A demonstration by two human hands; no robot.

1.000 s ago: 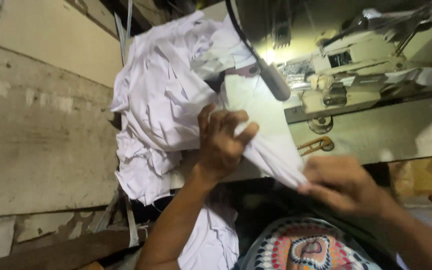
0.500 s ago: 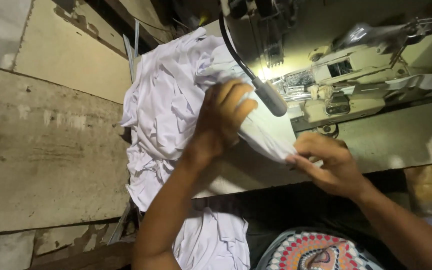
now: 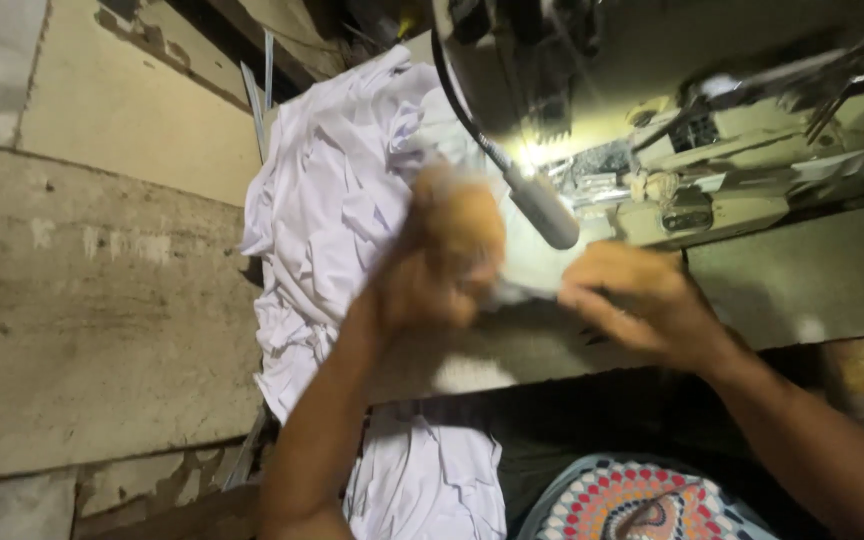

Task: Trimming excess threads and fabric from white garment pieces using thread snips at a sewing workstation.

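White cotton-like fabric piece [image 3: 532, 270], thin and limp, stretched between both hands just below the lamp head [image 3: 544, 210] on its flexible gooseneck. Left hand [image 3: 447, 255] blurred with motion, fingers curled and apparently clamped on the near-left end of the piece; exact pinch hard to make out. Right hand [image 3: 642, 305] flat and low on the table edge [image 3: 512, 360], fingers closed toward the other end of the same piece, grip partly hidden under the knuckles. Hands near each other, not touching, with the cloth spanning the gap.

Likely very light, soft and floppy; no stiffness to hold a shape, prone to folding, sagging or slipping off if held at one point only. Best taken at two edges or corners, pinched between thumb and fingers and kept lightly taut. Not fragile, though easily creased or snagged.

Beside the left forearm, a heap of white garments [image 3: 337, 220] draped over the table's left end and hanging down toward the floor [image 3: 102, 300]. Behind the lamp, a sewing machine [image 3: 712, 190], brightly lit. At the bottom, a round patterned cushion [image 3: 632, 500].
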